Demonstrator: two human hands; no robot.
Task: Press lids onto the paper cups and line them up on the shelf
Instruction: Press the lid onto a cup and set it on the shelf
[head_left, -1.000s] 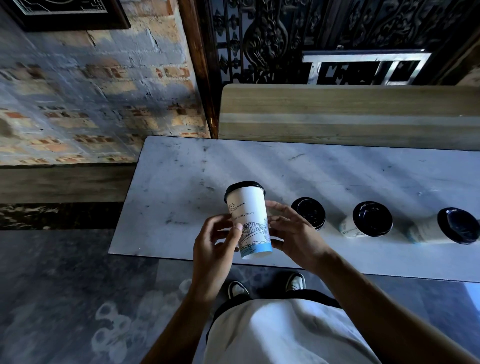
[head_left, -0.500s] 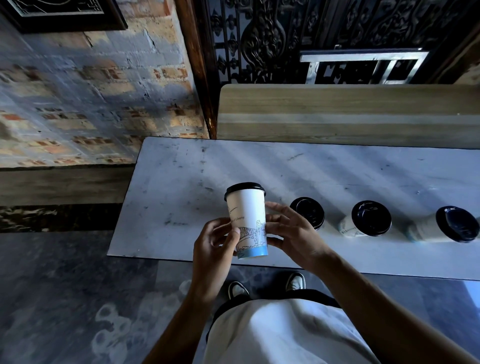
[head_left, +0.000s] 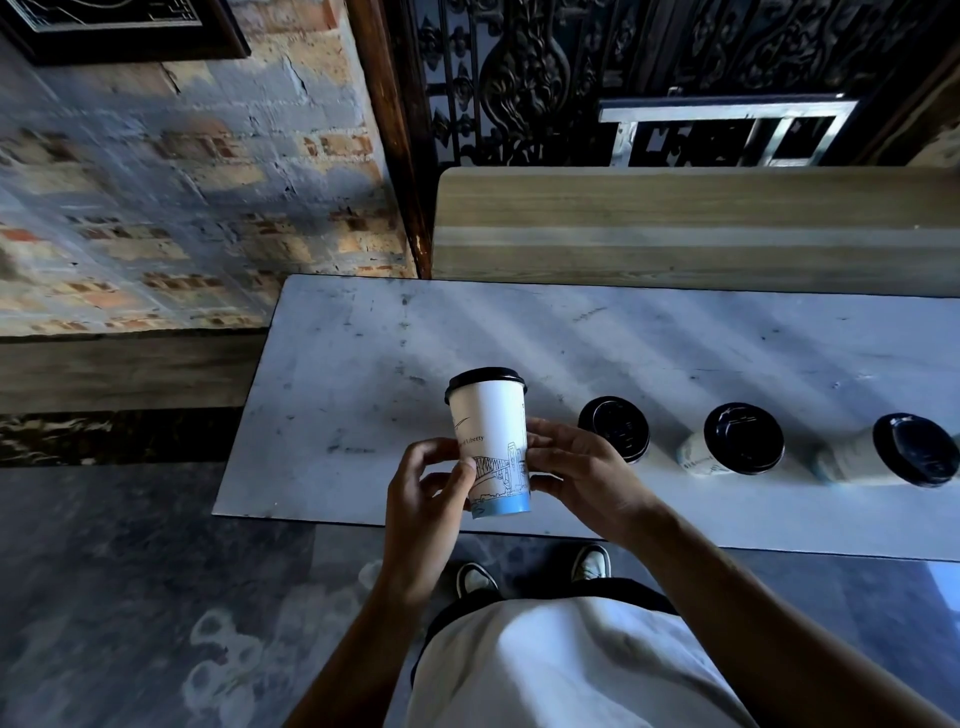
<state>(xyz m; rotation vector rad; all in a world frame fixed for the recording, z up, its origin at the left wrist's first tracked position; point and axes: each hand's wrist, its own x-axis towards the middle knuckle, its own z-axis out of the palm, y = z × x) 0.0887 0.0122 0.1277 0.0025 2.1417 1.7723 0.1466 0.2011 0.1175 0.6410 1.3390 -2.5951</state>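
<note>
- Both hands, left hand (head_left: 423, 486) and right hand (head_left: 576, 470), clasped the lidded cup (head_left: 491, 441) upright, steadying it for placement.
- Three capped cups (head_left: 613, 428) stood rightward on the shelf (head_left: 363, 364).

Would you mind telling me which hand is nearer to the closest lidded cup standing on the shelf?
Right. The right hand lies just beside that cup, holding the raised cup's right side; the left hand grips its far side.
</note>
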